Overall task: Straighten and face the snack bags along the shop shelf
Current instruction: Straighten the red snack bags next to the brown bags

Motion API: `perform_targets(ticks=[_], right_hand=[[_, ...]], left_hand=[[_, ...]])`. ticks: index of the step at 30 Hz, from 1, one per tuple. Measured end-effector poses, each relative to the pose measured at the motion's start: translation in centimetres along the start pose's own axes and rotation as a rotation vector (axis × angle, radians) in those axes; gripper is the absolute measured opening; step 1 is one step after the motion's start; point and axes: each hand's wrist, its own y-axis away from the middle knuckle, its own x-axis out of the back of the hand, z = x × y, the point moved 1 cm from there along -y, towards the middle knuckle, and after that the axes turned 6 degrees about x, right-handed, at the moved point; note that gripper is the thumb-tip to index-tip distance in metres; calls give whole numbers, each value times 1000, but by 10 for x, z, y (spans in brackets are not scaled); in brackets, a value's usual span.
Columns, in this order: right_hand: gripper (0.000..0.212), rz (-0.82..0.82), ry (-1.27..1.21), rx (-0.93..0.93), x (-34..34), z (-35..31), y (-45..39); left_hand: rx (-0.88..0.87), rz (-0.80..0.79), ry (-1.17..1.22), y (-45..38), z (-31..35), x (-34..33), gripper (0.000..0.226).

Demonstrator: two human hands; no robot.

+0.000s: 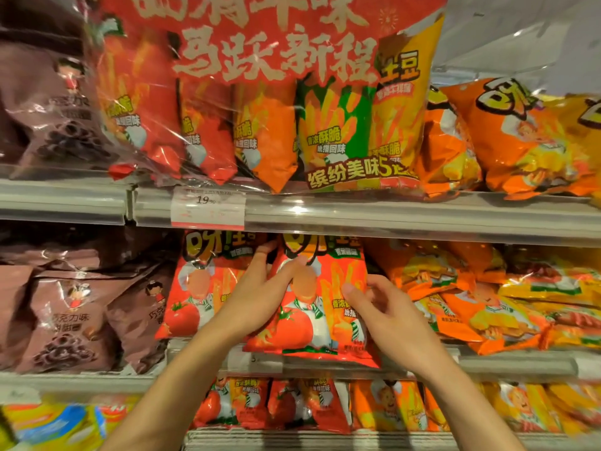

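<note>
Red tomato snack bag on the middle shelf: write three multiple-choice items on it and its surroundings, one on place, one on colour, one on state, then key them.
1. Where do the brown chocolate snack bags sit relative to the red tomato snack bag?
A. To its left
B. To its right
C. On the shelf directly beneath it

2. What colour are most of the bags right of the red tomato snack bag on the same shelf?
A. Blue
B. Orange and yellow
C. Brown

3. What are the hands doing to the red tomato snack bag?
A. Both hang clear of it
B. Only the right hand touches it
C. The left hand holds its left edge, the right hand its right edge

Answers: 1 A, the brown bags fill the shelf's left end. 2 B, that pile is orange and yellow. 3 C, each grip closes on one side of the bag.
</note>
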Motion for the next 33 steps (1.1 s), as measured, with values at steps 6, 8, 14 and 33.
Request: perform_targets(ticks=[6, 8, 14, 33], right_hand=[[49, 45, 134, -6, -20, -13, -19], [56, 52, 343, -6, -32, -10, -35], [105, -199, 645, -296, -72, 0, -72], [48, 201, 555, 98, -93, 13, -92]], left_hand=[[-25, 121, 123, 16, -24, 43, 49], [-42, 161, 124, 21, -30, 64, 42], [-21, 224, 111, 31, -44, 105, 57], [-63, 174, 31, 40, -48, 125, 73]])
